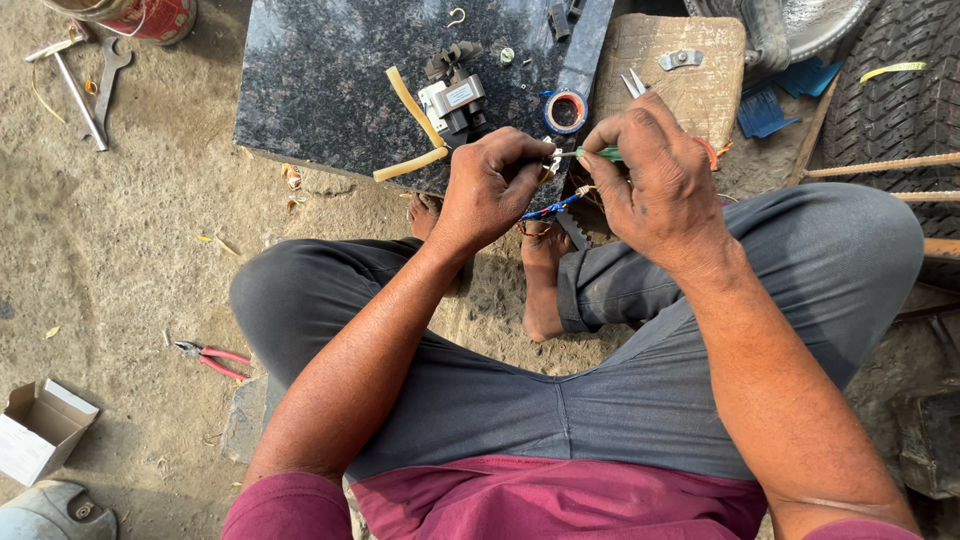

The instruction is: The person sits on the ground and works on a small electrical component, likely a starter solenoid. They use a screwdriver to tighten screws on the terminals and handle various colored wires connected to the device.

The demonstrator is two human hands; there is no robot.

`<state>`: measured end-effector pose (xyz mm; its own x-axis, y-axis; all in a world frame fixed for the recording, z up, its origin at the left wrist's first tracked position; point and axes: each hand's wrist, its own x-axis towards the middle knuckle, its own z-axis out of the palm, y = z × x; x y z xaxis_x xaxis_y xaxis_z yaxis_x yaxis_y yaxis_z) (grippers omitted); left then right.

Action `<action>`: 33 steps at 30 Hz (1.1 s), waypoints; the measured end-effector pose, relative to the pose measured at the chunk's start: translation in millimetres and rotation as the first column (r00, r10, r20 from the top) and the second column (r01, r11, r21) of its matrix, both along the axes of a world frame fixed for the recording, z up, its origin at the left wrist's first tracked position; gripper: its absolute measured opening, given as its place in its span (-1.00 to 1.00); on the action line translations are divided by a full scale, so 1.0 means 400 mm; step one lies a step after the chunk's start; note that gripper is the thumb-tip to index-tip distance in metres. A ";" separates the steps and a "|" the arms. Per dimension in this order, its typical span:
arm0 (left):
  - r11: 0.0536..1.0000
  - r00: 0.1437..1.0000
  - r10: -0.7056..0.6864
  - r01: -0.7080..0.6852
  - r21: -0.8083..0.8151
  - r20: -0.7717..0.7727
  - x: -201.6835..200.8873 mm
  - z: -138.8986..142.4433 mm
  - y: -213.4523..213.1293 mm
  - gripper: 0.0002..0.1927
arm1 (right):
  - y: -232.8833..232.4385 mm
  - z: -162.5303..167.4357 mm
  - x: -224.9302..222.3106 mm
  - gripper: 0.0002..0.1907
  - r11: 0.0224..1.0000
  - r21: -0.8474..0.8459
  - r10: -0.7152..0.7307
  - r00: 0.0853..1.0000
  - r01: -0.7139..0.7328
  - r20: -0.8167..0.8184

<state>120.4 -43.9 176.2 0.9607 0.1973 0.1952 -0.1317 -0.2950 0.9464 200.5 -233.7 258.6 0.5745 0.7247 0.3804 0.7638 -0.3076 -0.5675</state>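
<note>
— Wires (pixel 556 205) joined?
— Partly; my left hand (pixel 490 188) pinches the blue strands over my knees; my right hand (pixel 655 180) grips a green-handled tool (pixel 598 154) at the joint; twisting looks unfinished.

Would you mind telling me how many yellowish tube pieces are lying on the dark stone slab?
2. One tube piece lies slanted beside the small grey motor part; the other tube piece lies near the slab front edge, left of the left hand. The hands could hide others.
</note>
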 end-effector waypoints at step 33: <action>0.999 1.000 -0.015 0.015 -0.037 0.004 -0.013 -0.007 -0.007 -0.85 | -0.017 -0.010 -0.006 -0.75 0.999 -0.007 0.033 0.999 -0.034 -0.017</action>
